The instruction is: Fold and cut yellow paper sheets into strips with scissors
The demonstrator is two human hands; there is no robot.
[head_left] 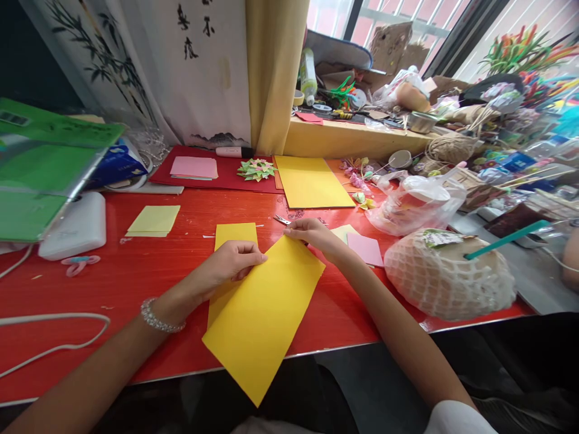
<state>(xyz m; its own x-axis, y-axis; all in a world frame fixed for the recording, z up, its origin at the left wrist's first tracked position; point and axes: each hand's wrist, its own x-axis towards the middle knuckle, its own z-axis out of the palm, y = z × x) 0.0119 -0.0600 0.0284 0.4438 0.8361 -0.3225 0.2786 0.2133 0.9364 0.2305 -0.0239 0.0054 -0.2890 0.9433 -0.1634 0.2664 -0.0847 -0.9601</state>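
A large yellow paper sheet [262, 313] lies tilted on the red table [136, 283], its near corner hanging over the front edge. My left hand [230, 262] is closed on the sheet's upper left edge, fingers curled and pinching it. My right hand [310, 232] pinches the sheet's far top corner. Under the sheet lies a second, narrower yellow strip [235, 234]. Small scissors [283, 219] rest just beyond my right hand.
Pale yellow notes [154, 220], pink notes [365, 248], a yellow card [312, 181], a paper flower [256, 169], a white power bank [75, 226], a net-wrapped fruit [446, 274], a plastic bag [416, 202] and a white cable [54, 331] lie around. Clutter fills the right side and sill.
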